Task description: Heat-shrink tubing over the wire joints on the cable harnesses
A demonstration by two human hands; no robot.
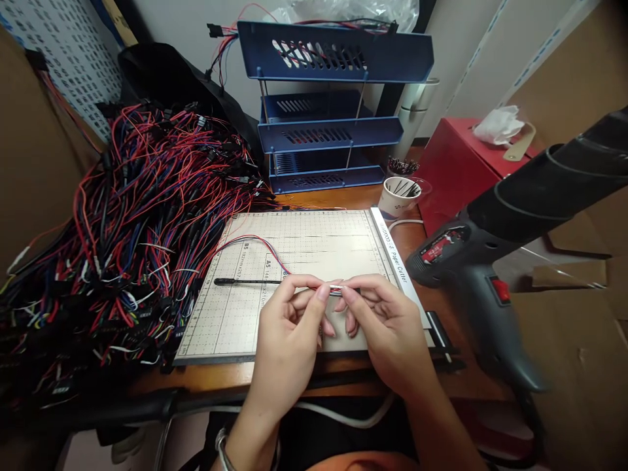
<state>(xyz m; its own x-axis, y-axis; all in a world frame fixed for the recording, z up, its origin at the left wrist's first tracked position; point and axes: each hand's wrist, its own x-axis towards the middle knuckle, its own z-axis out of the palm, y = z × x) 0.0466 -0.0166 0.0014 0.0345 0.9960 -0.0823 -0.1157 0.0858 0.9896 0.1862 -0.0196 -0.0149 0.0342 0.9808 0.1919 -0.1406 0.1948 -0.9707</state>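
Both my hands meet over the lower middle of a paper cutter board [314, 248]. My left hand [289, 327] and my right hand [380, 320] pinch the same thin wire harness [245, 282] between thumbs and forefingers. Its black sleeved end stretches left across the board. Red, blue and white strands [255, 241] loop up from my fingers toward the big wire pile. A short pale section shows between my two pinches.
A large heap of red, black and blue wire harnesses [127, 222] fills the left of the desk. A blue stacked tray rack [328, 118] stands behind. A paper cup [400, 195], a red box [461, 163] and a black heat gun [490, 261] sit at right.
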